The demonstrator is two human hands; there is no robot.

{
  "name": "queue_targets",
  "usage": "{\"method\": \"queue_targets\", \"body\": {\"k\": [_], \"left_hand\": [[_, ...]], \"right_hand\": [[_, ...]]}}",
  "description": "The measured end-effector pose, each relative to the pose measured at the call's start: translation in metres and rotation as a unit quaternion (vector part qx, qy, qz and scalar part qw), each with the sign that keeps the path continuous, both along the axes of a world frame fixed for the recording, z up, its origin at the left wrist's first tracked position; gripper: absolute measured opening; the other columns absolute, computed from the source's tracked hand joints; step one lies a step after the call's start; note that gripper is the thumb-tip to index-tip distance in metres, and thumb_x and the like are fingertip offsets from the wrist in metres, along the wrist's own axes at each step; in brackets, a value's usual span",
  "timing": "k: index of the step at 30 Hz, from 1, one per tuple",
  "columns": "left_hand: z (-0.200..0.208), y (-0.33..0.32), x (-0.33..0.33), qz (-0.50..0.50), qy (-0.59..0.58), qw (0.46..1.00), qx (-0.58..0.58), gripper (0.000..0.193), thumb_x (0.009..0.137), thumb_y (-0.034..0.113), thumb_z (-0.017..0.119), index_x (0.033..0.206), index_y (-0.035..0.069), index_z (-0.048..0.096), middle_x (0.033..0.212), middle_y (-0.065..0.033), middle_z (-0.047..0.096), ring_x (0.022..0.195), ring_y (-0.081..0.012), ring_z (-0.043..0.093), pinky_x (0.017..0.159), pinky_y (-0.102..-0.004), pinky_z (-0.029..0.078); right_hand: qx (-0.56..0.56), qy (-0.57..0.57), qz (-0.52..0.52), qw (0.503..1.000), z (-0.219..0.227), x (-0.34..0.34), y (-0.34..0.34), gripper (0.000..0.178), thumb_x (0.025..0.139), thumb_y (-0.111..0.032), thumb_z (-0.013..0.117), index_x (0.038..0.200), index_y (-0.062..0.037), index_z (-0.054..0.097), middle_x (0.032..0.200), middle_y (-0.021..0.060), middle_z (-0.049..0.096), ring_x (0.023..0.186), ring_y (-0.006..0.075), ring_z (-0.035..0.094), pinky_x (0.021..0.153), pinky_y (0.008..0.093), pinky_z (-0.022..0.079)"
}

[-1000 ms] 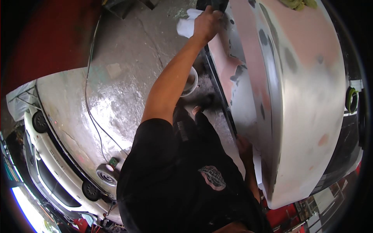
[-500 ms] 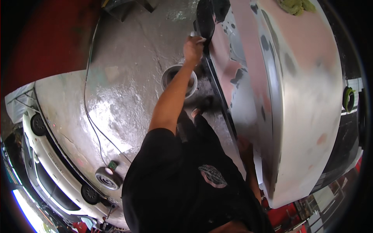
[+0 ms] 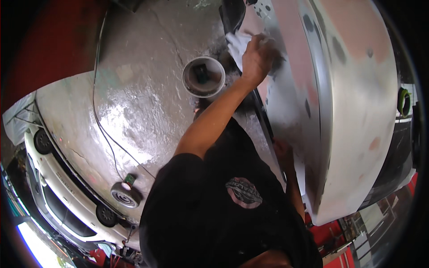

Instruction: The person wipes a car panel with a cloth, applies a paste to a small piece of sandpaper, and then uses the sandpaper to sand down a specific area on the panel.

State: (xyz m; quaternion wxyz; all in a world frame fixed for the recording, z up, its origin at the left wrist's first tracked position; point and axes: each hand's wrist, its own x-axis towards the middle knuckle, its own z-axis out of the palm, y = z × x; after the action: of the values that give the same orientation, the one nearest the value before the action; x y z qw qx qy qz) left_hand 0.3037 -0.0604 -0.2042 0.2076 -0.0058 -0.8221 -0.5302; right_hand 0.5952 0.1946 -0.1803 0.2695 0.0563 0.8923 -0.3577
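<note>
My left hand [image 3: 258, 60] is closed around a crumpled white cloth [image 3: 239, 44] by the lower side of a car body panel [image 3: 281, 111]. The panel is patched in grey, white and pink, with dark spots. Part of the cloth sticks out to the left of the fingers, slightly blurred. Lower down, my right hand [image 3: 282, 151] is at the same panel, near its black bottom edge; its fingers are in shadow and hard to make out. A round bucket [image 3: 203, 77] with a dark object in its liquid stands on the floor, left of my left forearm.
A white car [image 3: 71, 187] stands at the far left. On the wet grey floor lie a wheel [image 3: 125, 195], a small green box [image 3: 129, 179] and a long cable [image 3: 95, 98]. A roll of green tape [image 3: 403, 102] is at the right.
My left hand has moved right and slightly down, from beside the black bumper end onto the panel, with more of the white cloth showing. My right hand has shifted up slightly.
</note>
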Motion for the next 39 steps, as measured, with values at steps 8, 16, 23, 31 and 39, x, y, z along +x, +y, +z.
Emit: {"method": "queue_targets", "body": {"k": [8,16,23,31,39], "left_hand": [[-0.037,-0.019,-0.034,0.062,-0.031,0.998,-0.003,0.038,0.074,0.013,0.076,0.112,0.011,0.075,0.126,-0.0207,0.060,0.105,-0.0414,0.066,0.086,-0.0475,0.056],[-0.003,-0.004,-0.015,0.070,-0.053,0.993,0.084,0.026,0.088,0.004,0.069,0.113,0.010,0.074,0.121,-0.0183,0.061,0.105,-0.0386,0.067,0.086,-0.0457,0.056],[-0.007,0.035,0.025,0.049,-0.004,0.998,0.037,0.026,0.092,0.008,0.064,0.117,0.012,0.070,0.119,-0.0185,0.061,0.097,-0.0406,0.068,0.082,-0.0470,0.057],[-0.006,0.046,0.034,0.067,-0.029,0.996,0.050,0.054,0.078,-0.006,0.062,0.130,0.008,0.060,0.116,-0.0244,0.056,0.096,-0.0456,0.065,0.076,-0.0525,0.057],[-0.009,0.031,0.025,0.084,-0.075,0.989,0.096,0.038,0.085,0.003,0.070,0.122,0.010,0.067,0.105,-0.0160,0.059,0.093,-0.0385,0.066,0.077,-0.0470,0.055]], "right_hand": [[0.009,-0.053,-0.015,0.998,0.001,-0.002,0.012,0.029,0.096,-0.015,0.062,0.119,0.0015,0.070,0.109,0.0239,0.072,0.105,0.0384,0.070,0.092,0.0432,0.053],[0.006,-0.086,0.008,0.996,-0.005,0.002,0.015,0.032,0.097,-0.018,0.061,0.122,0.0003,0.070,0.110,0.0236,0.072,0.107,0.0369,0.070,0.093,0.0425,0.053],[-0.005,-0.076,0.033,0.997,-0.010,0.012,0.027,0.033,0.097,-0.018,0.058,0.124,-0.0017,0.069,0.106,0.0213,0.073,0.103,0.0313,0.071,0.089,0.0412,0.053],[0.017,-0.031,0.033,0.999,-0.009,0.014,0.028,0.034,0.097,-0.019,0.059,0.124,-0.0022,0.069,0.101,0.0244,0.072,0.099,0.0380,0.071,0.086,0.0443,0.054],[0.079,-0.089,0.064,0.991,-0.004,0.016,0.028,0.031,0.099,-0.019,0.057,0.122,-0.0023,0.069,0.106,0.0236,0.072,0.101,0.0365,0.071,0.087,0.0416,0.054]]}}
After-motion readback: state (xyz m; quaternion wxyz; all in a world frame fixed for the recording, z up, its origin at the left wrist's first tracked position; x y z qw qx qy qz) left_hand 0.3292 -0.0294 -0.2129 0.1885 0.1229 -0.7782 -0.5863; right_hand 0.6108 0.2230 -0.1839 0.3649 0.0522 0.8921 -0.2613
